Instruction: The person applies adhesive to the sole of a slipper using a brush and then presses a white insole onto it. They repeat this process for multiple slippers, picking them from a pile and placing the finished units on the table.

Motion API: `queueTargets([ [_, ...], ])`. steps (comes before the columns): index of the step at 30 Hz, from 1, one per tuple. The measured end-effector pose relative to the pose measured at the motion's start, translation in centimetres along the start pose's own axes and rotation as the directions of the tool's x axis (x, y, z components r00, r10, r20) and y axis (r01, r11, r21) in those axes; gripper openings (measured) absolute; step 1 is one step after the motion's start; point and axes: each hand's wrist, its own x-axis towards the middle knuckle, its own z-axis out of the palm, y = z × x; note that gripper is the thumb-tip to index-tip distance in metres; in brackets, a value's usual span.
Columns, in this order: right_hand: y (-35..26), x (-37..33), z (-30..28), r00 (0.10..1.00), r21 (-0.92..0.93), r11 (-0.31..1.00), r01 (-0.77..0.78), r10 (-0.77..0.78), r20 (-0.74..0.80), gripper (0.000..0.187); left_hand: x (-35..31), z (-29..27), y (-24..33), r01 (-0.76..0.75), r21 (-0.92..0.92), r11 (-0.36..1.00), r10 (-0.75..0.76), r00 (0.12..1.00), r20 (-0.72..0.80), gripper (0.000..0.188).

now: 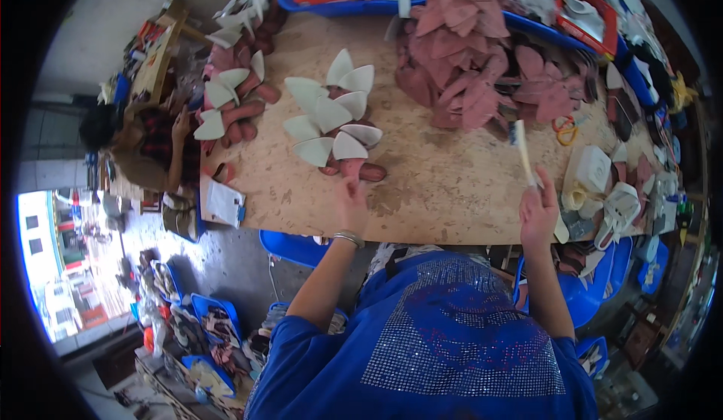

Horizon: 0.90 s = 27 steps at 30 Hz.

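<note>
L grip (pixel 351 200), at ctr of frame, pinches the near end of a pink-and-white pc (pixel 351 149), by the look of it, though finger detail is blurred. R grip (pixel 539 211), right of ctr, closes round the handle of a slim brush (pixel 524 158), bristles up and well apart from the pc; whether they carry anything is too small to tell.

Judging by the pose, the step in hand is brush work on that pc. Done well, it likely calls for a firm L hold at the very edge, the pc laid flat, and short, light, even strokes w/ no excess on the bristles. The thin pc may curl or slip if pushed hard, so stroking away from the fingers seems safest.

Just beyond the L grip, a cluster of white-tipped pcs (pixel 328 114) overlaps on the wooden surface (pixel 452 183); sleeve and wet bristles, if wet, are best kept clear of it. Farther out, a heap of pink pcs (pixel 459 51) fills upper ctr-right, orange-yellow rings (pixel 565 128) lie nr it, and a co-worker (pixel 154 145) sits at far left.
</note>
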Motion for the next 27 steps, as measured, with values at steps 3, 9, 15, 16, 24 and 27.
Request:
queueTargets([
  [3,-0.2,0.6,-4.6,0.990,0.496,0.858,-0.133,0.139,0.026,0.038,0.2,3.9,9.7,-0.266,-0.013,0.964,0.264,0.947,0.184,0.021],
  [9,-2.0,-2.1,-9.4,0.988,0.650,0.756,-0.074,0.145,-0.057,0.047,7.1,14.4,21.9,-0.616,-0.110,0.780,0.618,0.730,0.292,0.022],
  [15,-2.8,-5.6,-14.5,0.971,0.698,0.713,0.057,0.124,-0.206,0.048,6.4,26.4,28.6,-0.839,-0.123,0.530,0.779,0.424,0.462,0.031],
  [16,-3.0,-6.1,-15.2,0.964,0.702,0.708,0.074,0.130,-0.232,0.047,6.0,28.3,29.4,-0.858,-0.085,0.506,0.756,0.394,0.523,0.033],
  [24,-1.9,-10.8,-21.7,0.902,0.588,0.787,0.186,0.102,-0.420,0.045,3.1,41.4,33.6,-0.657,0.316,0.684,0.354,0.678,0.644,0.095],
  [27,-1.9,-11.4,-23.7,0.888,0.568,0.798,0.199,0.099,-0.450,0.046,4.3,43.6,32.8,-0.656,0.253,0.711,0.335,0.633,0.698,0.112],
])
